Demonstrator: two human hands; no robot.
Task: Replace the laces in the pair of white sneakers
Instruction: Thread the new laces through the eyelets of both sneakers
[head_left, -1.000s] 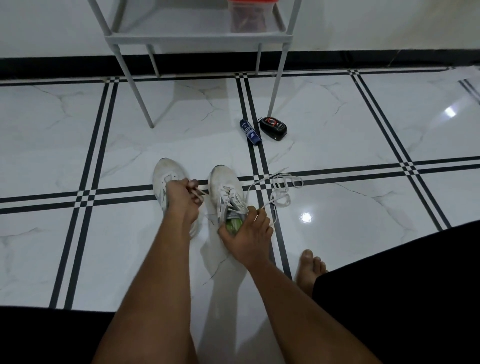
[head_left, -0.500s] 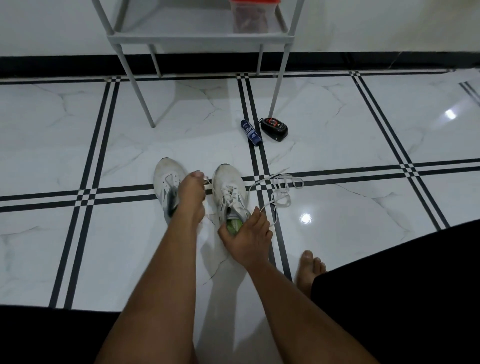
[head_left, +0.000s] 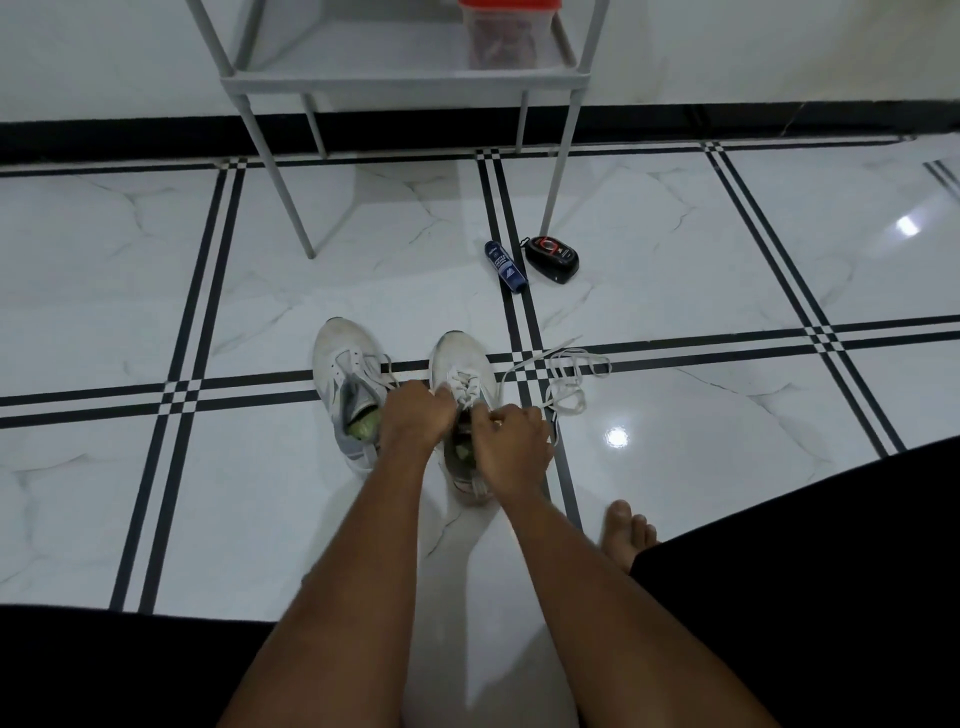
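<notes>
Head view: two white sneakers on marble floor (head_left: 156, 291), toes away. Both hands over right sneaker (head_left: 464, 374): left hand (head_left: 410, 415) and right hand (head_left: 511, 441) fingers curled, pinching its lace (head_left: 563, 374), which trails loose rightward. Left sneaker (head_left: 345, 374) just beside, untouched.

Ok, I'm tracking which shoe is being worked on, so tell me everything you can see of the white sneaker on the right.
The right white sneaker stands upright on the glossy marble-look tiled floor, toe pointing away, beside its mate. It looks like mesh or synthetic with a slightly grubby toe, a grey collar and a greenish insole. Both hands, the left hand and the right hand, work at its tongue. A loose white lace trails from it to the right.
</notes>
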